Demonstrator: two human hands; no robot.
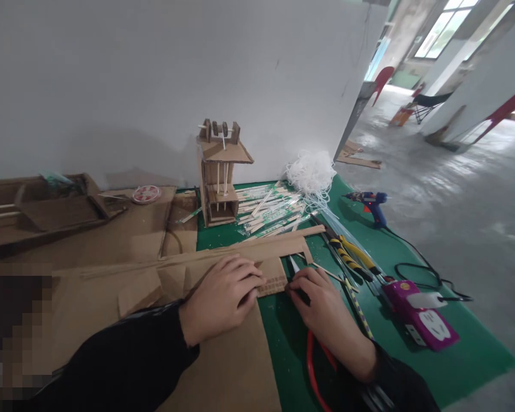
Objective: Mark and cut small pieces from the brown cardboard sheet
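Note:
My left hand [225, 292] presses on a small cardboard piece [273, 278] with corrugated ribs showing, its fingers bent together at the piece's left side. Just right of that piece, my right hand [315, 294] is closed around a small pointed tool [293, 264] whose pale metal tip sticks out above the fingers. A large cardboard sheet [240, 366] lies under my left forearm. Behind both hands runs a long cardboard strip [257, 249]. Red curved handles [312, 366] show beneath my right wrist.
A cardboard structure with sticks [220, 183] stands by the wall, near wrapped sticks [268, 209] and white string [312, 174]. To the right are yellow-black pliers [347, 254], a blue glue gun [374, 203] with its cable, and a purple power strip [424, 315].

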